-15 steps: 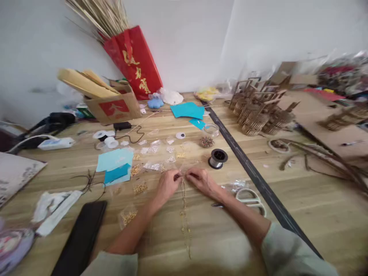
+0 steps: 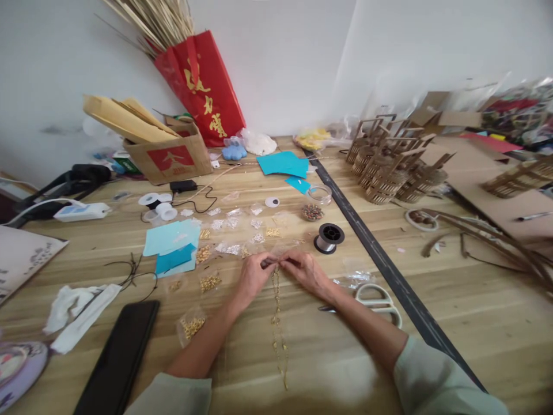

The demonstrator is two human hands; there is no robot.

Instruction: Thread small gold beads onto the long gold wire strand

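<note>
My left hand [image 2: 256, 276] and my right hand [image 2: 306, 271] meet at the middle of the wooden table, fingers pinched together. Between the fingertips is the upper end of a gold chain [image 2: 276, 314], which trails down the tabletop toward me with small gold pieces along it. The exact part held in each pinch is too small to make out. A black spool of thin wire [image 2: 329, 238] stands beyond my right hand. Scissors with white handles [image 2: 375, 304] lie partly under my right forearm. Small bags of gold beads [image 2: 210, 282] lie left of my left hand.
A black phone [image 2: 118, 357] lies at the left front. Blue paper sheets [image 2: 283, 164] and a bowl of mixed beads [image 2: 313, 212] are farther back. Small woven baskets [image 2: 384, 164] stand at the right rear, near a dark strip [image 2: 367, 242]. A red bag [image 2: 203, 86] leans on the wall.
The view has shifted slightly and become sharper. Both hands stay pinched together at the chain's top, with almost no movement.
</note>
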